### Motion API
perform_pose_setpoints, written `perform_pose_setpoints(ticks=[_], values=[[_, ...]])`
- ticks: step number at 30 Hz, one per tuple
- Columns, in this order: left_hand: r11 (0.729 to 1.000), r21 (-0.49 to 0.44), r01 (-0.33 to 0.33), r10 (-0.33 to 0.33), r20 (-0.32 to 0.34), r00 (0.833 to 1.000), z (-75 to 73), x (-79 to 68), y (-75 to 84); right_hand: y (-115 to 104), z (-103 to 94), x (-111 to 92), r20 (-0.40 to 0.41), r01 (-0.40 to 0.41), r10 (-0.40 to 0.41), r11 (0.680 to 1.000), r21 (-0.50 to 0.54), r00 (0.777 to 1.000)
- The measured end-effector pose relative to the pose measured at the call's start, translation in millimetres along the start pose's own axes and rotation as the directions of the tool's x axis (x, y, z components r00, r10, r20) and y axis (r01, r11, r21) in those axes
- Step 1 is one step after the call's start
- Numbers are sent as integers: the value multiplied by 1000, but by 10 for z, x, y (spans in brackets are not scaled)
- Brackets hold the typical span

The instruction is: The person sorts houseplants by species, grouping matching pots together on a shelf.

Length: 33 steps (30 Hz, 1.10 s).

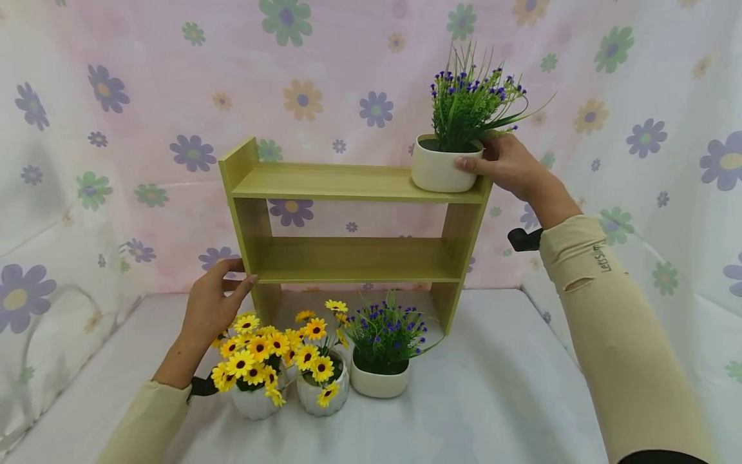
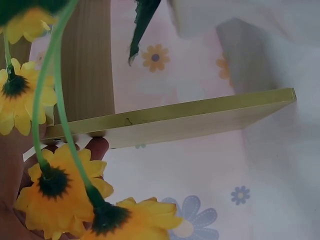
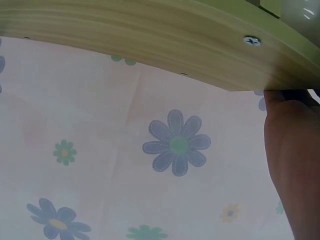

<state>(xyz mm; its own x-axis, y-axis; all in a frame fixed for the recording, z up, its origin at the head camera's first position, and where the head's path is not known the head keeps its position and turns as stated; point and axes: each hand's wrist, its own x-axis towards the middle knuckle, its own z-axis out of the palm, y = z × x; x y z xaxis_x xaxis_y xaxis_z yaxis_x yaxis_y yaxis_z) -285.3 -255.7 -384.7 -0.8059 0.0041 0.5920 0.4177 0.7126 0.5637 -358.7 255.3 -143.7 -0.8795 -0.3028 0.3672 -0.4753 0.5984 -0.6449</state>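
A small wooden shelf (image 1: 348, 258) stands on the table. At the right end of its top board, my right hand (image 1: 516, 164) grips a white oval pot (image 1: 443, 169) of purple flowers and grass, thumb on the front and fingers behind. In the right wrist view the shelf's side panel (image 3: 150, 30) hides most of that pot. My left hand (image 1: 214, 299) holds the shelf's left side panel (image 1: 246, 238) at mid-height, thumb in front. The left wrist view shows a fingertip (image 2: 98, 147) against the panel, with yellow flowers (image 2: 60, 195) partly covering the hand.
In front of the shelf stand two ribbed white pots of yellow flowers, one at left (image 1: 255, 403) and one in the middle (image 1: 324, 393). Right of them is another oval pot (image 1: 379, 380) with purple flowers. A flower-patterned cloth (image 1: 348, 71) hangs behind.
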Motion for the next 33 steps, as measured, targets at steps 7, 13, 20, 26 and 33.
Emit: perform_pose_setpoints(ticks=[7, 13, 20, 26, 33], values=[[1000, -2, 10, -10, 2, 1000, -5, 7, 23, 2, 16, -31, -9, 0, -1, 999, -37, 1000], [1000, 2, 14, -14, 6, 1000, 6, 12, 12, 17, 41, -55, -18, -11, 11, 1000, -19, 1000], [1000, -5, 7, -7, 2, 1000, 5, 10, 3, 24, 72, -51, -27, -3, 3, 1000, 4, 1000], [1000, -6, 17, -16, 8, 1000, 5, 5, 8, 38, 90, -57, -31, -23, 25, 999, 41, 999], [1000, -4, 19, -19, 10, 1000, 6, -1, -1, 52, 131, -79, -57, -21, 25, 998, 61, 998]])
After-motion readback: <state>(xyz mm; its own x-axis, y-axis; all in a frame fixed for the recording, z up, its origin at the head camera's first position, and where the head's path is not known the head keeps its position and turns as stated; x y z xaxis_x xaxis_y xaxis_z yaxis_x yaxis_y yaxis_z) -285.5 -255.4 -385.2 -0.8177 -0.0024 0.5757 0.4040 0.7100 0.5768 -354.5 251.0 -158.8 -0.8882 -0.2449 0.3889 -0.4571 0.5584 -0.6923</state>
